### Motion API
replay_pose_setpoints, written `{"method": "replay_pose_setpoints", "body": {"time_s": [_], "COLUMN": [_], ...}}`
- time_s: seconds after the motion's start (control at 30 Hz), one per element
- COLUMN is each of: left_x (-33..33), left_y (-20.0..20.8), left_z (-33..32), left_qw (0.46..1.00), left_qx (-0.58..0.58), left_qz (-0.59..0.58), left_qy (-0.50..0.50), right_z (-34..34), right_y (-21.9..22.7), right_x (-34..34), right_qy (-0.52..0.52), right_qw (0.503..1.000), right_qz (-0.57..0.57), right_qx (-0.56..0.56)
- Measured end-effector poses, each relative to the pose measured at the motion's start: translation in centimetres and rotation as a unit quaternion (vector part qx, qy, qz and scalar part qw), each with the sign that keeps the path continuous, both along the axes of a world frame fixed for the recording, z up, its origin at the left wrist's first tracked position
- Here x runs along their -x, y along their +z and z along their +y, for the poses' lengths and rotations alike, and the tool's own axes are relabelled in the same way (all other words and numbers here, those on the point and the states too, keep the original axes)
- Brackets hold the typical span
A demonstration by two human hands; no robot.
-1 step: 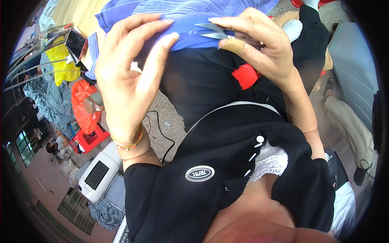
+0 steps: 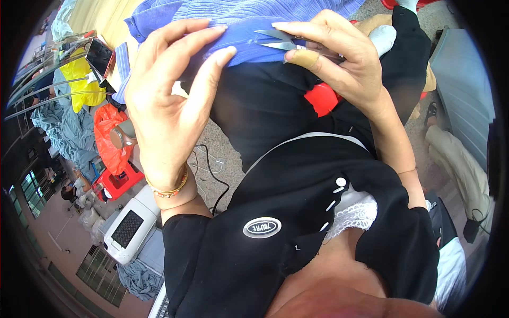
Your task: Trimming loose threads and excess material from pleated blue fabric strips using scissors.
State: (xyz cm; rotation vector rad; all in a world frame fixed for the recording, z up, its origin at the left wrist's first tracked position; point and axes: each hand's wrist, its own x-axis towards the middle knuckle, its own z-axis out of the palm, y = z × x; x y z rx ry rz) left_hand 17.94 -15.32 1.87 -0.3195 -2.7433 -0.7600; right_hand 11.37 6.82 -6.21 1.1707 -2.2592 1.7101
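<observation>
A blue ribbed garment (image 2: 275,11) lies across my lap at the top of the view. My left hand (image 2: 175,95) holds its smooth band, the fingertips on the cloth and the thumb by its lower edge. Small pale thread bits show on the band. My right hand (image 2: 342,58) is closed around small thread snips (image 2: 281,46). Their two blades are parted and point left over the band, close to the thread bits. A tan wrap covers the right thumb tip. The snips' handles are mostly hidden in the hand.
At left are a yellow bag (image 2: 82,85), an orange-red bag (image 2: 110,130), a red plastic stool (image 2: 119,183) and heaped grey-blue cloth (image 2: 69,132). A white machine (image 2: 132,225) stands lower left. A black cable (image 2: 214,177) lies on the floor. A grey panel (image 2: 464,90) rises at right.
</observation>
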Motion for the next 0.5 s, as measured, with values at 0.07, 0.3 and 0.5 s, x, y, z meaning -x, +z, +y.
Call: {"method": "replay_pose_setpoints", "body": {"time_s": [0.07, 0.3, 0.5], "left_x": [-0.3, -0.3, -0.2], "left_y": [0.0, -0.1, -0.4], "left_z": [0.3, 0.8, 0.5], "left_qw": [1.0, 1.0, 0.999], "left_qx": [-0.003, -0.001, -0.023], "left_qz": [-0.002, 0.016, 0.037], "left_qy": [0.005, 0.017, 0.008], "right_z": [-0.4, -0.8, -0.6], "right_y": [-0.6, -1.3, -2.2], "right_x": [-0.3, -0.4, -0.3], "right_qy": [0.0, 0.02, 0.039], "right_qw": [1.0, 0.998, 0.996], "right_qz": [-0.001, -0.036, -0.052], "right_qx": [0.012, 0.041, 0.068]}}
